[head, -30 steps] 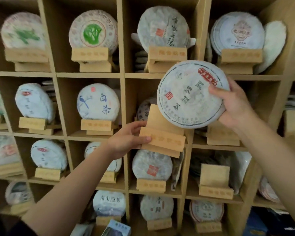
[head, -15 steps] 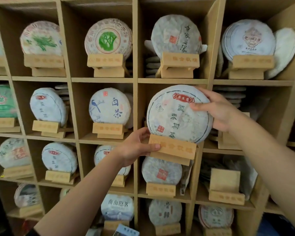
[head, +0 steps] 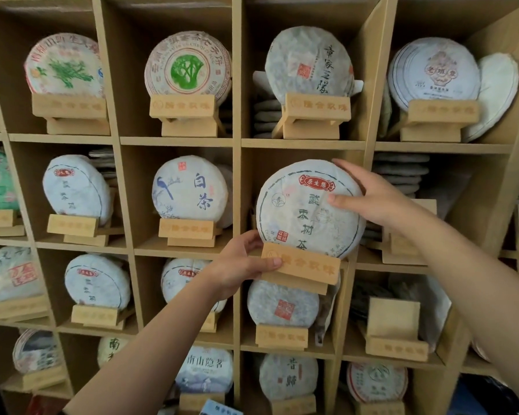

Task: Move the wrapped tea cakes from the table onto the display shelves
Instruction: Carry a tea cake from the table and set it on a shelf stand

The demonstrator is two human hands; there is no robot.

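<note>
A round tea cake (head: 300,214) in white paper, with a red label and dark characters, stands upright in a small wooden stand (head: 301,266). My right hand (head: 369,196) grips the cake's upper right edge, thumb on its face. My left hand (head: 240,266) holds the stand's left end. Cake and stand are at the front of a middle-row compartment of the wooden display shelves (head: 300,144), the stand tilted and overhanging the shelf edge.
Nearly every compartment holds a wrapped cake on a stand, such as the blue-bird one (head: 189,190) to the left. Stacks of flat cakes (head: 399,172) lie in the compartment to the right. An empty stand (head: 394,330) sits lower right.
The cake came down onto the stand, and both moved up and in toward the middle-row compartment. My view moved closer to the shelves.
</note>
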